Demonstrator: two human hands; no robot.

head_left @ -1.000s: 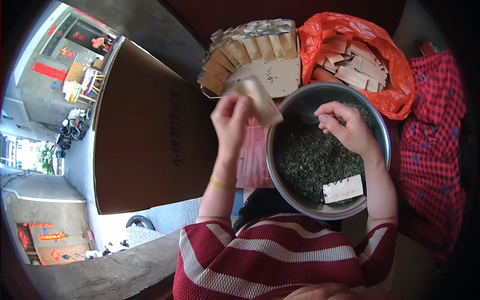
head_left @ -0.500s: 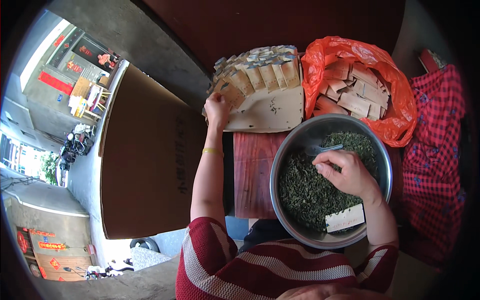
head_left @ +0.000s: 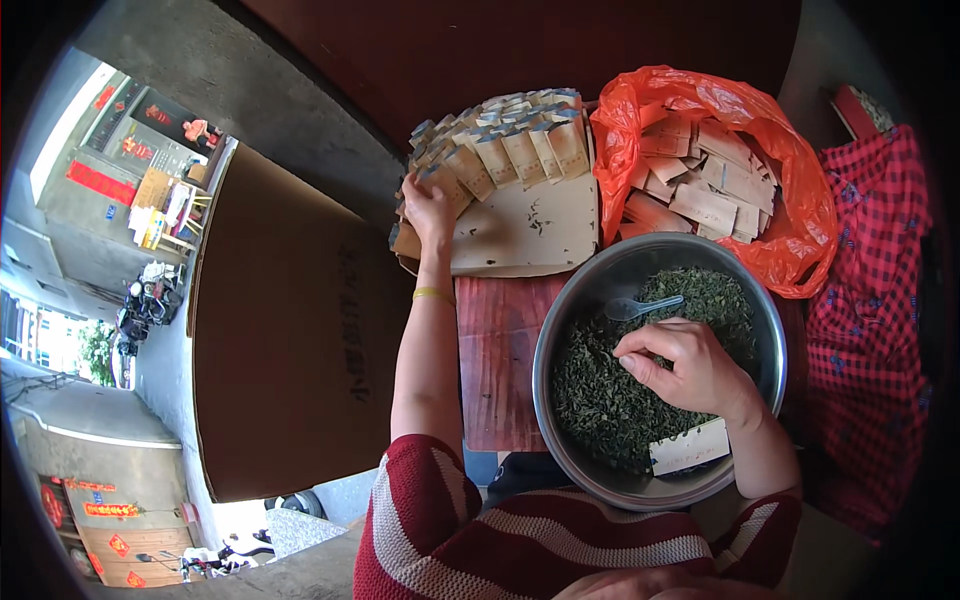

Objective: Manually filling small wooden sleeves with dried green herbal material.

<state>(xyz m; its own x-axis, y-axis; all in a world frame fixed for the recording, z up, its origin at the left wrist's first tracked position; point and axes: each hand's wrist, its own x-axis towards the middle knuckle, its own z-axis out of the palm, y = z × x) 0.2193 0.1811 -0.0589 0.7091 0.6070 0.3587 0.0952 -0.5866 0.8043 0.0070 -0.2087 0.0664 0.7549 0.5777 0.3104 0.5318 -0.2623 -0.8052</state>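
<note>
My left hand [head_left: 428, 208] is at the left end of rows of upright filled paper packets [head_left: 522, 152] in a shallow cardboard tray [head_left: 520, 245], its fingers closed on a packet there. My right hand [head_left: 680, 365] hangs over dried green leaves [head_left: 590, 420] in a big steel bowl [head_left: 545, 400], fingertips drawn together; whether anything is between them is hidden. A small translucent spoon [head_left: 630, 306] lies on the leaves above that hand, apart from it. A white card [head_left: 688, 450] lies in the bowl near my right wrist.
An orange plastic bag [head_left: 790, 255] holds loose flat paper packets behind the bowl. A reddish wooden surface [head_left: 505, 370] lies under tray and bowl. A large cardboard sheet [head_left: 290, 330] stands at left, checked red cloth [head_left: 865, 300] at right. A distant person [head_left: 197, 132] is outside.
My left hand has carried a packet from beside the bowl up-left into the tray's rows. My right hand has shifted slightly, below the spoon. The whole view has shifted downward.
</note>
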